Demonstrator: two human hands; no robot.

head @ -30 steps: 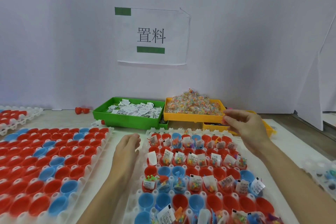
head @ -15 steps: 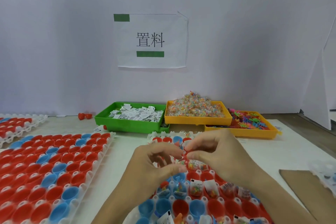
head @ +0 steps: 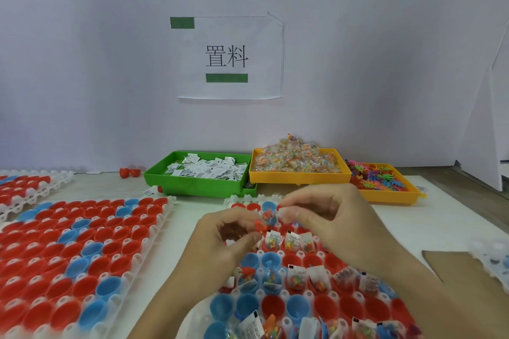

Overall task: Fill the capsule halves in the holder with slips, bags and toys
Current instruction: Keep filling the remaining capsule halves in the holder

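Our left hand pinching small red toy, our right hand pinching at its 1 o'clock, both above capsule holder.

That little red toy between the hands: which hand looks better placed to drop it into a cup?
Probably the left hand: its fingertips pinch the red toy directly above the holder. The right hand seems to pinch something small too; what is unclear.

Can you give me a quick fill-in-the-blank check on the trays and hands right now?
1. The paper slips lie in the ____ tray.
2. The middle tray, holding small bags, is ____.
3. The left hand pinches a small ____ toy.
4. Both hands, the right hand included, are above the ____ holder.

Missing words: green; yellow; red; right
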